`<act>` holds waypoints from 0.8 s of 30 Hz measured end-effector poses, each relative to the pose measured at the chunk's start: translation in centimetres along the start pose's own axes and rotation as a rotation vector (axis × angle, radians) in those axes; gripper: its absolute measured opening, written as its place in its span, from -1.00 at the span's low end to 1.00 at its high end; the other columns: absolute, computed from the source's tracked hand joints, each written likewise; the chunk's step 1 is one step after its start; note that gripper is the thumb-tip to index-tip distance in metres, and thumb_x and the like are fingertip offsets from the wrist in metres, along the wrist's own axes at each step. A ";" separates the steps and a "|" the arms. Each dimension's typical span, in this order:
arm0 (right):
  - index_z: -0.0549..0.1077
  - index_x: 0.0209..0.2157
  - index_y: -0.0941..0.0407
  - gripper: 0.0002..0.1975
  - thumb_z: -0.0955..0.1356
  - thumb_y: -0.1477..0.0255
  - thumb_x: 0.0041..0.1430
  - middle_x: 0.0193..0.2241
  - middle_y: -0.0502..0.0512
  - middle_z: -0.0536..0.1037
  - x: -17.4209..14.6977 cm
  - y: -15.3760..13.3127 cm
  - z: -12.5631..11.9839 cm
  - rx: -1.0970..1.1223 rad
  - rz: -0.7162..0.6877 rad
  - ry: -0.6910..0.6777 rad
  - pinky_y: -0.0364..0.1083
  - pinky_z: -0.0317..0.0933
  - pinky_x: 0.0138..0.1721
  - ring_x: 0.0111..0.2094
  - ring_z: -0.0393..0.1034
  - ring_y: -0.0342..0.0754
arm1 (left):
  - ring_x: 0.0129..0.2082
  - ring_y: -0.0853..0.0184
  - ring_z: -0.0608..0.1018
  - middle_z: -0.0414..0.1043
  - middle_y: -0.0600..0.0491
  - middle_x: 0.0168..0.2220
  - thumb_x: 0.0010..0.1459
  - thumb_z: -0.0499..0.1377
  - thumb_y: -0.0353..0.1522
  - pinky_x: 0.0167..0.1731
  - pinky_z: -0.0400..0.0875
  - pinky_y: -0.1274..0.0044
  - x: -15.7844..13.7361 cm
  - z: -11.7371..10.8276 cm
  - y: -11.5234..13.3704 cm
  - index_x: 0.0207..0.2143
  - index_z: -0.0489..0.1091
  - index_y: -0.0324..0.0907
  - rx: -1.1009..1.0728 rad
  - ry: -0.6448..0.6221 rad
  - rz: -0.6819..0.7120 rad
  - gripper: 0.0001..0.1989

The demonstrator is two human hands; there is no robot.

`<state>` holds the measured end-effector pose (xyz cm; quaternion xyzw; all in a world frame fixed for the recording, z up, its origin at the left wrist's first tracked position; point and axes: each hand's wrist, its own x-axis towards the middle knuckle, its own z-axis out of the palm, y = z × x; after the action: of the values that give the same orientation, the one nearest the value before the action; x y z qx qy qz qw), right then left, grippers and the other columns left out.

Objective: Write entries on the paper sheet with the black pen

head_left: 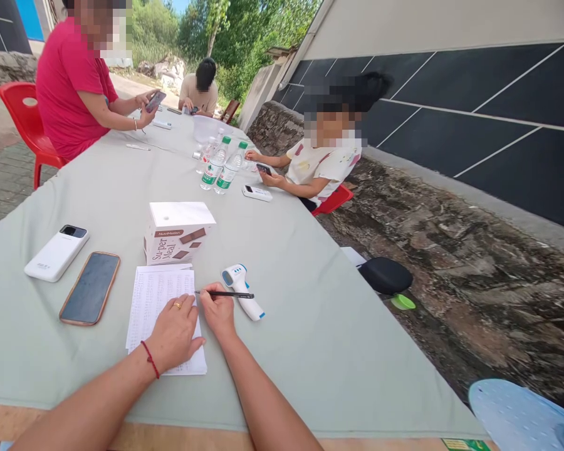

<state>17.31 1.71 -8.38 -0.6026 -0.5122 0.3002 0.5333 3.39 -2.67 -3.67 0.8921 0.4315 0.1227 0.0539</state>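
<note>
My right hand (pixel 219 308) is closed around a black pen (pixel 232 294), its tip at the right edge of the papers. Flat on the stacked sheets of paper (pixel 143 304), which carry rows of small writing, lies my left hand (pixel 176 332) with fingers stretched out, covering part of the top sheet. Just beyond the sheets stands a white and brown box (pixel 181 235) marked "Super Meal". A white and blue infrared thermometer (pixel 244 293) lies to the right, partly behind the pen. Left of the papers are a smartphone (pixel 90 288) in a brown case and a white power bank (pixel 59 252).
Water bottles (pixel 230 166) with green caps and a translucent basin (pixel 209 130) stand farther down the cloth-covered table (pixel 310 351). Another white power bank (pixel 257 193) lies near a seated person (pixel 329 160). Two more people sit along the table, one on a red chair (pixel 26 116).
</note>
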 end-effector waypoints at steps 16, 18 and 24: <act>0.35 -0.52 0.09 -0.85 0.30 0.30 -0.05 -0.60 -0.07 0.38 0.2 0.1 -0.1 0.133 0.033 0.052 -0.12 0.18 -0.47 -0.55 0.22 -0.14 | 0.12 -0.02 0.39 0.35 -0.26 0.07 0.06 0.25 -0.21 0.08 0.29 0.23 -0.1 0.3 -0.2 -0.11 0.35 -0.25 -0.062 0.016 -0.007 -0.60; 0.37 -0.48 0.10 -0.84 0.31 0.29 -0.05 -0.60 -0.07 0.38 0.3 0.1 -0.1 0.177 0.065 0.071 -0.13 0.18 -0.49 -0.56 0.21 -0.14 | 0.13 -0.02 0.38 0.34 -0.26 0.09 0.06 0.25 -0.21 0.09 0.29 0.23 -0.1 0.4 -0.2 -0.10 0.35 -0.25 -0.058 0.012 -0.006 -0.60; 0.39 -0.55 0.10 -0.87 0.30 0.32 -0.12 -0.62 -0.05 0.42 0.0 -0.2 0.1 0.087 0.067 0.060 -0.12 0.19 -0.49 -0.56 0.23 -0.12 | 0.13 0.00 0.38 0.35 -0.26 0.06 0.07 0.24 -0.19 0.09 0.29 0.24 -0.1 0.2 -0.1 -0.10 0.35 -0.27 -0.025 -0.002 -0.006 -0.59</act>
<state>17.19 1.74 -8.23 -0.6042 -0.4621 0.3217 0.5639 3.28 -2.67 -3.94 0.8901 0.4327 0.1272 0.0659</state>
